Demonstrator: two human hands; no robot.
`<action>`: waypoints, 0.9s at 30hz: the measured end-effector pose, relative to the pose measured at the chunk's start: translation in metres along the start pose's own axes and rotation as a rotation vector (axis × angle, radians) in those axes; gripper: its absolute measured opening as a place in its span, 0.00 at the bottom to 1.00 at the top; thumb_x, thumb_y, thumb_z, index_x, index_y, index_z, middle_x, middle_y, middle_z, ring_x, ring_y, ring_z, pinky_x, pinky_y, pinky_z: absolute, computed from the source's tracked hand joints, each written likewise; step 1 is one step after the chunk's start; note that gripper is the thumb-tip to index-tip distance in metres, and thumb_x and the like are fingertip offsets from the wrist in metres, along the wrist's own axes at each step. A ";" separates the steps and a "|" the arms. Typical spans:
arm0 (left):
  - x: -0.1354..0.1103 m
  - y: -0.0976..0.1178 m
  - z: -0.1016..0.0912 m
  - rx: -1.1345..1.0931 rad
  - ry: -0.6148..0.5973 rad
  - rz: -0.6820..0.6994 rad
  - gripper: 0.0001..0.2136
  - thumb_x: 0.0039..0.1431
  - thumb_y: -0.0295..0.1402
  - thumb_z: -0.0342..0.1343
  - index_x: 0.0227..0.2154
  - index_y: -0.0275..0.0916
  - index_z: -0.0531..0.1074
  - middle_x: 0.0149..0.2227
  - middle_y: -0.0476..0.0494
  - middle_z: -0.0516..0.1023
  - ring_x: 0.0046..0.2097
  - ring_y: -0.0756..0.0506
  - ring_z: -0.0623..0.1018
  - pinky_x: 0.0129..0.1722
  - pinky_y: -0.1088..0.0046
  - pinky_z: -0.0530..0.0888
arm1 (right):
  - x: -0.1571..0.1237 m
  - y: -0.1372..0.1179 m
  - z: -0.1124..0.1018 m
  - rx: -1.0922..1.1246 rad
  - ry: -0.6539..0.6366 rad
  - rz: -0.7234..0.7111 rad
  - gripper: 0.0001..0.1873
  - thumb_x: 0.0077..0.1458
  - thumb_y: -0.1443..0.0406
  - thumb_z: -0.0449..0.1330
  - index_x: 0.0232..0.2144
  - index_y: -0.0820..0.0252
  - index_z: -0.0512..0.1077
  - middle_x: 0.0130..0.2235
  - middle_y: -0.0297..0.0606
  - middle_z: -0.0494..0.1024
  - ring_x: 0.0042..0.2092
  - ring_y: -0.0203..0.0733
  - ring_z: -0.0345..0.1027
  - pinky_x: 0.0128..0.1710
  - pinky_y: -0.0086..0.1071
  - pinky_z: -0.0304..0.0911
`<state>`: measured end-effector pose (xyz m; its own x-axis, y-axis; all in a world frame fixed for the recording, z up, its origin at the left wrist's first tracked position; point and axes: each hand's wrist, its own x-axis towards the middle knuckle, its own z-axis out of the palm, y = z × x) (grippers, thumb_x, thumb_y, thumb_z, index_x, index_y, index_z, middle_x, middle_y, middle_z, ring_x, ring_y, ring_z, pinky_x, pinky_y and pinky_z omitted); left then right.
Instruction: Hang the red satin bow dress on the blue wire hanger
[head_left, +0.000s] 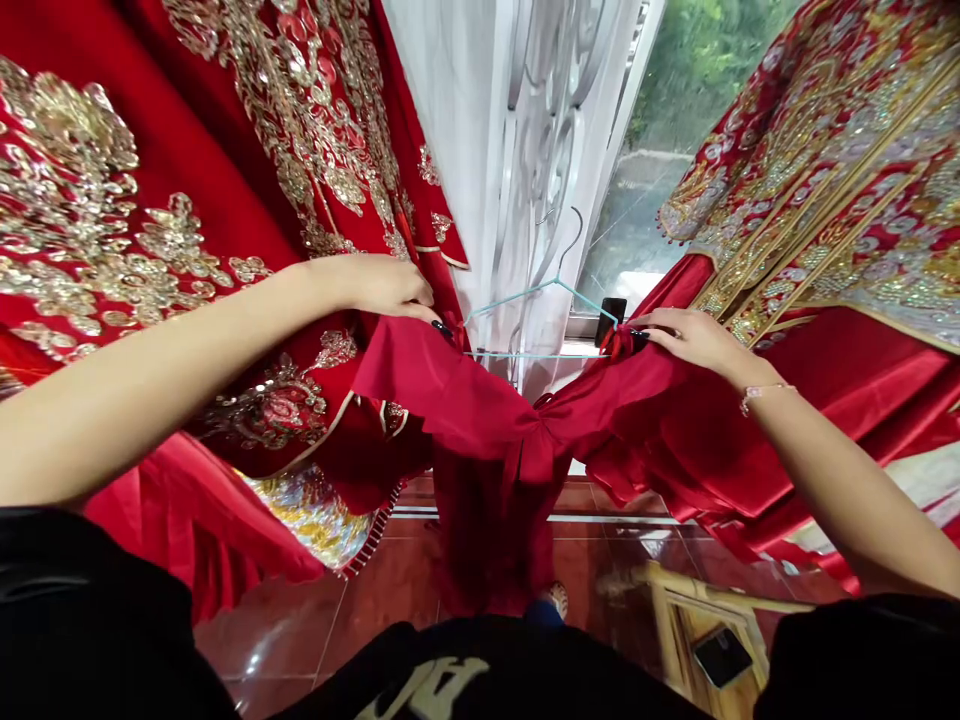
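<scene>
Red satin [465,400] bunches beneath the left hand [382,285] and right hand [697,335], fingers [416,305] curled, grip unclear.

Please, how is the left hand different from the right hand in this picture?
The right hand has a thin bracelet at the wrist; the left hand has a bare wrist. The left hand sits higher in the view, and the right hand lies over a red knot. Both are bare and near the ends of a pale blue hanger.

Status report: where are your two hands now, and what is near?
Left hand, right hand on red satin garment, at pale blue wire hanger. Gold-sequinned red robes both sides.
</scene>
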<state>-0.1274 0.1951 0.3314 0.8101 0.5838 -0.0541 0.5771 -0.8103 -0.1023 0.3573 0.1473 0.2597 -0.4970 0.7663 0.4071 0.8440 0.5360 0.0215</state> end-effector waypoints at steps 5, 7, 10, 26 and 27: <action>0.035 0.013 -0.016 0.093 0.023 0.105 0.20 0.66 0.49 0.53 0.31 0.39 0.79 0.26 0.44 0.77 0.36 0.45 0.75 0.39 0.69 0.66 | 0.010 -0.011 -0.008 -0.101 -0.023 -0.090 0.25 0.66 0.53 0.49 0.56 0.55 0.74 0.47 0.43 0.83 0.43 0.47 0.77 0.41 0.37 0.69; 0.053 0.017 -0.017 0.085 0.090 0.160 0.21 0.66 0.50 0.52 0.29 0.39 0.78 0.25 0.45 0.76 0.34 0.45 0.75 0.37 0.69 0.66 | 0.015 -0.012 -0.007 -0.123 -0.057 -0.171 0.25 0.67 0.53 0.46 0.46 0.57 0.79 0.44 0.46 0.82 0.44 0.48 0.76 0.42 0.38 0.69; 0.075 0.027 -0.018 0.065 0.244 0.196 0.22 0.68 0.49 0.50 0.26 0.38 0.76 0.25 0.45 0.74 0.30 0.47 0.75 0.36 0.69 0.66 | 0.024 -0.015 -0.006 -0.137 -0.068 -0.247 0.28 0.68 0.52 0.44 0.33 0.58 0.79 0.39 0.47 0.81 0.42 0.47 0.75 0.40 0.38 0.68; 0.075 0.096 0.067 -0.159 0.532 -0.146 0.27 0.67 0.26 0.41 0.68 0.37 0.52 0.48 0.35 0.79 0.45 0.42 0.81 0.43 0.68 0.75 | 0.022 -0.032 -0.006 0.148 0.222 0.000 0.14 0.67 0.55 0.49 0.40 0.56 0.68 0.28 0.36 0.72 0.29 0.41 0.65 0.34 0.37 0.63; 0.076 0.095 0.071 -0.197 0.545 -0.137 0.28 0.65 0.24 0.40 0.68 0.39 0.52 0.50 0.36 0.78 0.45 0.43 0.80 0.45 0.67 0.75 | 0.025 -0.033 -0.009 0.145 0.234 0.014 0.13 0.67 0.55 0.50 0.43 0.56 0.67 0.30 0.36 0.73 0.30 0.42 0.66 0.36 0.37 0.63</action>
<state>-0.0184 0.1666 0.2469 0.6332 0.6153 0.4695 0.6464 -0.7541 0.1166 0.3189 0.1450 0.2775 -0.4115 0.6804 0.6064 0.8043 0.5840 -0.1096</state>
